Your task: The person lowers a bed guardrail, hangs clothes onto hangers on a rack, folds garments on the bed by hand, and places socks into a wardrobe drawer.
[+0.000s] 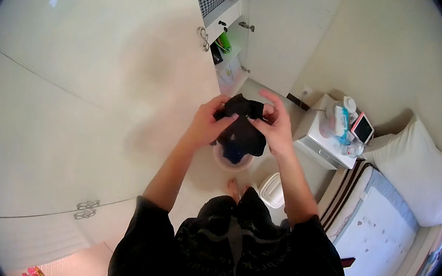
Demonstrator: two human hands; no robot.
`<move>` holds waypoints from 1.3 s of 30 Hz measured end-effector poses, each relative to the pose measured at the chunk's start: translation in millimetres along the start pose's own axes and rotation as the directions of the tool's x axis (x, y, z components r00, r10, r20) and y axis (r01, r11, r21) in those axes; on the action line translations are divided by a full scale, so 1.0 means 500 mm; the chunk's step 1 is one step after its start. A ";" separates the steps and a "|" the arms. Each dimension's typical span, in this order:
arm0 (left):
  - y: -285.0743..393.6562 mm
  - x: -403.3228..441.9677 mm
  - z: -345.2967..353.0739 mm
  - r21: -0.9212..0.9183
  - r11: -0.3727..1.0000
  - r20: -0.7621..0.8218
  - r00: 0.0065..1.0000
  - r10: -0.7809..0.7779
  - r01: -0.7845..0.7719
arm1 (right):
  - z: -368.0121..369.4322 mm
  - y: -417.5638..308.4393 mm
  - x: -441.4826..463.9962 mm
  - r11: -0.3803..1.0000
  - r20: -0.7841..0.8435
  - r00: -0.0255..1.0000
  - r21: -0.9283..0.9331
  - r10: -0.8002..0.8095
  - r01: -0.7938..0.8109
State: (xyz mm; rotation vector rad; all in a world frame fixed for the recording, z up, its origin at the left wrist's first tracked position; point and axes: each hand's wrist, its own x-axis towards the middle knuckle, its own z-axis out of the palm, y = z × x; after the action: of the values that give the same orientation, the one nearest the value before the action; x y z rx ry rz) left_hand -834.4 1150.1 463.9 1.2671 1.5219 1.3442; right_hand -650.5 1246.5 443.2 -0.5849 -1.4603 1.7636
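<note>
A small black cloth garment (243, 132), its exact kind unclear, hangs stretched between my two hands in the middle of the head view. My left hand (211, 122) pinches its left upper edge, thumb in front. On the other side, my right hand (275, 123) grips the upper right edge between thumb and fingers, with one finger sticking out. Below the garment, a pale pink basin (225, 162) stands on the floor with dark cloth in it. The garment hides part of the basin.
White wardrobe doors (101, 98) fill the left. One open door (283, 31) shows shelves with a green item (224, 42). At right are a nightstand (314, 148) crowded with things and a bed (372, 235) with a pillow (417, 169). A white bin (272, 190) stands near my feet.
</note>
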 end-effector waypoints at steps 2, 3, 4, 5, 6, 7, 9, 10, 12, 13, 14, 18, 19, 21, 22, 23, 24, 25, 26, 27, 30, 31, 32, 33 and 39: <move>-0.019 0.019 -0.025 -0.018 0.996 -0.004 0.996 0.086 -0.086 | -0.004 0.018 0.023 1.000 0.077 0.997 0.006 0.011 -0.011; -0.026 0.024 -0.037 -0.028 0.991 -0.006 0.992 0.128 -0.128 | 0.004 0.006 0.032 1.000 0.115 0.993 0.019 0.008 -0.010; -0.027 0.028 -0.050 -0.043 0.993 0.021 0.994 0.109 -0.108 | 0.010 -0.002 0.043 0.999 0.154 0.988 0.032 0.001 -0.006; -0.025 0.033 -0.063 -0.056 0.994 0.050 0.994 0.094 -0.091 | 0.013 -0.004 0.053 0.999 0.174 0.984 0.016 -0.036 0.034; -0.023 0.036 -0.076 -0.069 0.995 0.080 0.994 0.078 -0.072 | 0.017 -0.004 0.061 0.997 0.193 0.979 0.001 -0.072 0.073; -0.025 0.039 -0.088 -0.121 0.992 0.100 0.994 0.049 -0.037 | 0.021 -0.004 0.068 0.994 0.211 0.972 -0.012 -0.108 0.113; -0.026 0.046 -0.103 -0.224 0.974 0.152 0.988 -0.003 0.037 | 0.025 -0.003 0.079 0.990 0.210 0.969 -0.027 -0.133 0.141; -0.023 0.050 -0.108 -0.292 0.956 0.176 0.984 0.018 0.034 | 0.026 -0.003 0.084 0.987 0.209 0.967 -0.036 -0.146 0.157; -0.009 0.057 -0.114 -0.423 0.905 0.221 0.973 0.066 0.035 | 0.023 -0.004 0.093 0.977 0.190 0.963 -0.060 -0.192 0.206; 0.009 0.058 -0.106 -0.487 0.871 0.196 0.980 0.037 0.065 | 0.021 -0.005 0.097 0.971 0.179 0.961 -0.072 -0.213 0.228; 0.032 0.057 -0.091 -0.548 0.832 0.173 0.985 0.006 0.091 | 0.019 -0.007 0.099 0.963 0.168 0.959 -0.103 -0.230 0.249; 0.010 0.068 -0.076 -0.272 0.932 0.193 0.963 -0.190 0.239 | 0.011 -0.024 0.103 0.918 0.161 0.946 -0.241 -0.281 0.313; 0.006 0.073 -0.075 -0.219 0.942 0.184 0.959 -0.218 0.256 | 0.010 -0.028 0.105 0.902 0.168 0.942 -0.280 -0.290 0.328; 0.003 0.083 -0.069 -0.113 0.949 0.161 0.947 -0.276 0.296 | -0.001 -0.023 0.111 0.886 0.213 0.928 -0.292 -0.306 0.360; 0.016 0.084 -0.060 -0.131 0.964 0.129 0.968 -0.217 0.233 | -0.006 -0.022 0.112 0.878 0.237 0.920 -0.298 -0.312 0.374; 0.008 0.088 -0.058 -0.079 0.985 0.086 0.986 -0.144 0.151 | -0.009 -0.024 0.113 0.912 0.248 0.921 -0.209 -0.300 0.353; 0.000 0.094 -0.056 -0.023 0.997 0.046 0.997 -0.069 0.070 | -0.010 -0.027 0.115 0.938 0.260 0.922 -0.118 -0.288 0.326; -0.005 0.099 -0.054 0.037 0.999 0.009 1.000 0.007 -0.007 | -0.011 -0.031 0.117 0.956 0.273 0.922 -0.025 -0.275 0.293; -0.008 0.099 -0.053 0.036 0.999 -0.010 1.000 0.025 -0.025 | -0.008 -0.036 0.119 0.976 0.248 0.945 0.007 -0.215 0.220; 0.012 0.098 -0.049 0.036 0.998 -0.029 0.999 0.044 -0.042 | -0.001 -0.047 0.120 0.988 0.226 0.962 0.041 -0.151 0.146; 0.007 0.115 -0.039 0.104 0.979 -0.076 0.980 0.185 -0.177 | -0.017 -0.047 0.141 0.998 0.268 0.963 -0.069 0.012 0.007; -0.004 0.123 -0.036 0.140 0.963 -0.088 0.965 0.246 -0.232 | -0.026 -0.043 0.150 0.990 0.295 0.953 -0.142 0.063 -0.022; -0.013 0.133 -0.034 0.150 0.941 -0.089 0.944 0.319 -0.304 | -0.033 -0.039 0.156 0.990 0.288 0.956 -0.140 0.055 -0.015; -0.019 0.146 -0.032 0.162 0.913 -0.089 0.916 0.391 -0.374 | -0.039 -0.034 0.161 0.991 0.283 0.958 -0.137 0.048 -0.009; 0.017 0.199 0.007 0.222 0.899 -0.042 0.917 0.397 -0.378 | -0.099 -0.012 0.228 0.996 0.186 0.979 0.000 -0.084 0.085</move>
State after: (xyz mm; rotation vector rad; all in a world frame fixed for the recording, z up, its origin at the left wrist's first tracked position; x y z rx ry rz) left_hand -853.8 1247.0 479.7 1.7388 1.5560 1.5325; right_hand -681.3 1367.1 450.4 -0.3641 -1.5954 1.7841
